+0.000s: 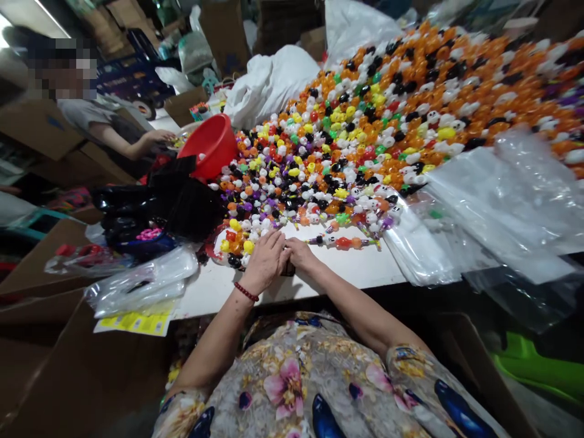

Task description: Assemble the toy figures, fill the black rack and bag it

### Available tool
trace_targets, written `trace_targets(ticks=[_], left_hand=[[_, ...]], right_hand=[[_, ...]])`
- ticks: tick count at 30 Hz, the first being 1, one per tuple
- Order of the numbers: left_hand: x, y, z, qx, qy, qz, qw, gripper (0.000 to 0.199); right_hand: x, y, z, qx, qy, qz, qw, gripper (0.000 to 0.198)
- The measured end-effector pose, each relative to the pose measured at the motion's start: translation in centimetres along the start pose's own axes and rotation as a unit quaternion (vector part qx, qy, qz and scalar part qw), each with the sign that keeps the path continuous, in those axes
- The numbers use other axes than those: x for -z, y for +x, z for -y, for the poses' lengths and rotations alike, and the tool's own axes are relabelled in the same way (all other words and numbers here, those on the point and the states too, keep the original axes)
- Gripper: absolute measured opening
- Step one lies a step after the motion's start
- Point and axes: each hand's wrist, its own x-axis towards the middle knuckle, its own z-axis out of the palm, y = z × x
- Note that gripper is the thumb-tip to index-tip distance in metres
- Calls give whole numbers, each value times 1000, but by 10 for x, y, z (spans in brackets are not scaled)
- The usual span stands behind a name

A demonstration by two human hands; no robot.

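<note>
**Two hands meet at the edge of a heap of small coloured toys**

A white desk (356, 267) carries nearly everything in view. Most of it is covered by a huge heap of small plastic toys (387, 103), orange, white and black toward the far right, mixed with yellow, green, red and purple nearer the middle. Clear plastic bags (493, 207) lie in a loose stack over the right side of the desk, overlapping the heap's edge. A large white sack (269, 82) sits behind the heap at the far side. Black plastic bags (159, 201) are bunched at the left, with a red bowl (210, 146) tilted just behind them. Another person (98, 118) sits at the far left, one hand near the bowl.

A short row of toys (347, 242) lies lined up on the bare desk, just right of the hands. The left hand (264, 260), a red bead bracelet (246, 292) on its wrist, lies palm down with fingers together, touching the right hand (298, 252). The right hand's fingers are tucked under the left, so what they pinch cannot be told. A small cluster of yellow, red and black toys (235, 246) sits just beside the left hand.
</note>
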Motion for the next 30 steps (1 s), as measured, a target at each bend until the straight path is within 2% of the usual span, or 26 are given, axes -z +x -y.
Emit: trace_targets(ticks=[2, 3, 5, 7, 10, 13, 15, 17, 20, 23, 26, 30], left_hand=[[0, -1, 2, -4, 1, -15, 1000, 41], [0, -2, 2, -6, 1, -16, 1000, 41], [2, -3, 4, -9, -2, -2, 1000, 41], [6, -4, 6, -8, -8, 23, 1000, 41], [11, -2, 9, -9, -19, 47, 999, 40], [15, 0, 11, -19, -32, 51, 998, 39], [15, 1, 12, -20, -34, 46, 998, 39], [15, 3, 12, -7, -23, 38, 999, 38], [14, 5, 10, 11, -8, 29, 999, 37], [13, 6, 10, 2, -15, 31, 999, 38], [12, 6, 12, -9, -22, 34, 999, 40], [12, 4, 14, -8, -27, 33, 999, 43]], right_hand=[[14, -7, 2, -25, -51, -31, 998, 28], [22, -12, 3, -59, -92, -41, 993, 31], [40, -24, 5, -146, -194, -39, 969, 36], [55, -36, 7, -209, -277, -4, 938, 36], [68, -55, 10, -208, -331, 30, 920, 33], [67, -65, 10, -165, -285, 7, 944, 22], [59, -61, 9, -147, -200, -21, 968, 17], [49, -48, 7, -147, -94, -60, 983, 21], [33, -19, 4, -135, 41, -125, 982, 36], [20, 8, 0, -97, 128, -145, 976, 49], [11, 24, -3, -85, 162, -133, 974, 49], [6, 30, -7, -51, 92, -98, 990, 33]])
